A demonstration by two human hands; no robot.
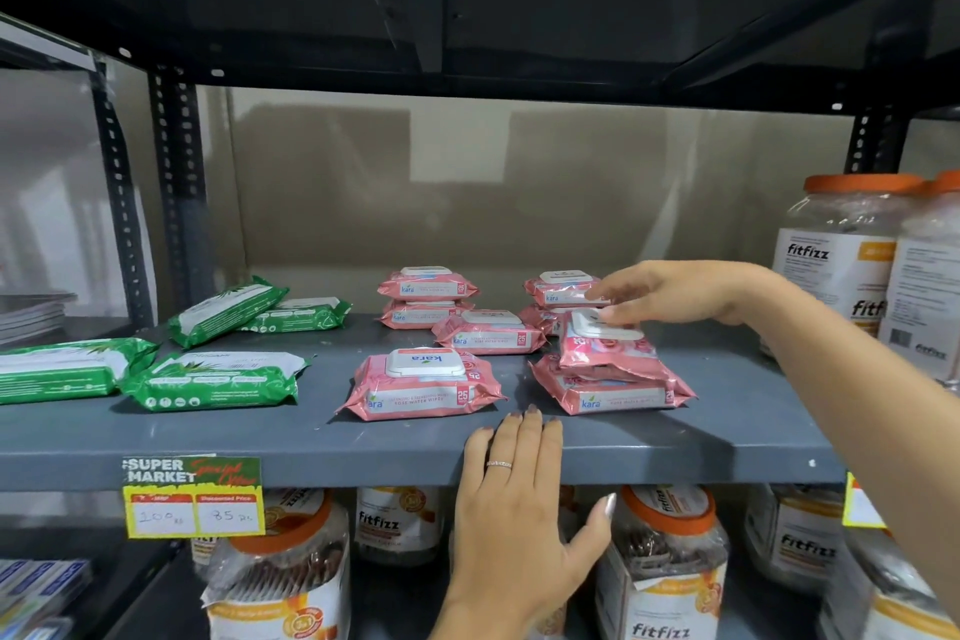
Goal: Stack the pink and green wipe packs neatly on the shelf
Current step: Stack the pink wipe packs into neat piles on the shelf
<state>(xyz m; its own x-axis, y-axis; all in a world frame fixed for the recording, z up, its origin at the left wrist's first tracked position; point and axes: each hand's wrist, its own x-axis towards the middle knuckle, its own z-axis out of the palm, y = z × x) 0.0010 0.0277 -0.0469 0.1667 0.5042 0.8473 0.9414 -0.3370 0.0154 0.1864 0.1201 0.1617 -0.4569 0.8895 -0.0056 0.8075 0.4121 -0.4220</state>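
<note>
Several pink wipe packs lie on the grey shelf [363,452]: a front one [422,387], one behind it [488,334], a back pile of two [427,287], another back pile [558,291], and a front right pile whose top pack [608,351] sits tilted. Green wipe packs lie at the left: a front one [213,382], a long one [67,369] at the edge, two behind [228,309]. My right hand [675,294] reaches in from the right, fingers spread, fingertips touching the tilted pack's white lid. My left hand [519,509] rests flat on the shelf's front edge, holding nothing.
Orange-lidded Fitfizz jars [852,250] stand at the shelf's right end, close to my right forearm. More jars [670,561] fill the shelf below. A price tag [192,496] hangs on the front edge. A black upright post [176,192] stands at the back left.
</note>
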